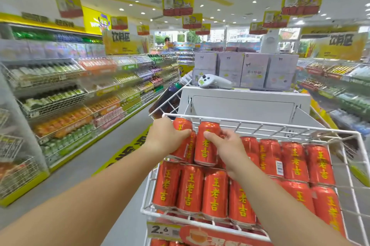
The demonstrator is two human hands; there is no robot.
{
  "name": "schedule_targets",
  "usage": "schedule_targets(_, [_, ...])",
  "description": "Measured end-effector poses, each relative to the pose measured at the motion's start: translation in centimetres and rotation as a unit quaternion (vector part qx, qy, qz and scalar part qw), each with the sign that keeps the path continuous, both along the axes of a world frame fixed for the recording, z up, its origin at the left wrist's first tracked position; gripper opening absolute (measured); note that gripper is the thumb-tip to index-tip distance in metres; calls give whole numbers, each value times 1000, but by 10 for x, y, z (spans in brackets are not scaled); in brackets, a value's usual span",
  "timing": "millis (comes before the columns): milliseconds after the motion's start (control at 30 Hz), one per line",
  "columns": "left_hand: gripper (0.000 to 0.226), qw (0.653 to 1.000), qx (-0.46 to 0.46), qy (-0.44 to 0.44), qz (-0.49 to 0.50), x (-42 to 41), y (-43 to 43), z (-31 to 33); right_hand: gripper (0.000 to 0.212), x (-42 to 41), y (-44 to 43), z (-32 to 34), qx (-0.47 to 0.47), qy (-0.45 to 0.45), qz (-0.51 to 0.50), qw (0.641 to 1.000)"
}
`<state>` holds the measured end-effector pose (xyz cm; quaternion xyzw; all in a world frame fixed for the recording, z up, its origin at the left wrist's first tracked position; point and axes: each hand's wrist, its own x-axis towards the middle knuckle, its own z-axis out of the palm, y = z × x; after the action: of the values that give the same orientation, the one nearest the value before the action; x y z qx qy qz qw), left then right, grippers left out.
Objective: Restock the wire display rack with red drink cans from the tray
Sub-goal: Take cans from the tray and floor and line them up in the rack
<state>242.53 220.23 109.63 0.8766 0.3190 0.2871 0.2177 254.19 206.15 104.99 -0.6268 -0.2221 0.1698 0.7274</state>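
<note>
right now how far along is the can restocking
Well along, it seems. The front row of the wire rack is full, and the row behind is filled on the right. In hand: the left hand grips a can at the back left corner, and the right hand holds the can beside it. Left: seating these two. No tray shows, so remaining stock is unknown.

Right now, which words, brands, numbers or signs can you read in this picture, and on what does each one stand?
"王老吉": yellow characters down each red can in the wire rack.
"2.6": price tag on the rack's front edge; its small print is unreadable.
"饮料区": yellow aisle sign at left, and again on the right aisle sign.
Hanging ceiling banners, shelf labels and purple cartons: too blurred to read.
</note>
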Motion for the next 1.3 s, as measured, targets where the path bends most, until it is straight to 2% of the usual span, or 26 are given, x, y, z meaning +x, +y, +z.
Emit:
schedule_targets(200, [44, 999, 33, 24, 6, 19, 4, -12, 43, 14, 13, -13, -25, -7, -14, 1000])
schedule_targets(467, [37, 992, 109, 64, 12, 19, 3, -17, 77, 3, 26, -20, -53, -49, -63, 995])
schedule_targets(567, [38, 983, 153, 98, 16, 17, 0, -15, 79, 3, 28, -22, -69, -59, -66, 994])
schedule_targets(667, [46, 947, 276, 161, 42, 14, -1, -13, 76, 2, 29, -24, -86, -76, -72, 991])
schedule_targets(733, [57, 904, 382, 181, 59, 12, 1, -13, 65, 3, 29, -24, -96, -89, -68, 989])
schedule_targets(767, [61, 894, 406, 183, 57, 11, 3, -13, 58, 3, 30, -24, -97, -94, -62, 989])
schedule_targets(833, [67, 884, 420, 196, 55, 9, 11, -15, 43, 4, 31, -23, -103, -113, -59, 987])
schedule_targets(933, [69, 878, 429, 199, 68, 6, 18, -20, 39, 3, 30, -22, -127, -159, -75, 976])
schedule_targets(1033, [71, 899, 389, 190, 75, 6, 18, -28, 34, 3, 29, -22, -141, -187, -95, 967])
schedule_targets(1133, [62, 914, 365, 165, 63, 6, 21, -38, 25, 1, 27, -21, -135, -188, -92, 969])
schedule_targets(1233, [51, 920, 365, 138, 39, -3, 24, -41, 33, 0, 24, -20, -172, -206, -83, 960])
schedule_targets(1300, [49, 918, 375, 129, 12, -11, 24, -40, 59, -3, 18, -17, -225, -238, -84, 941])
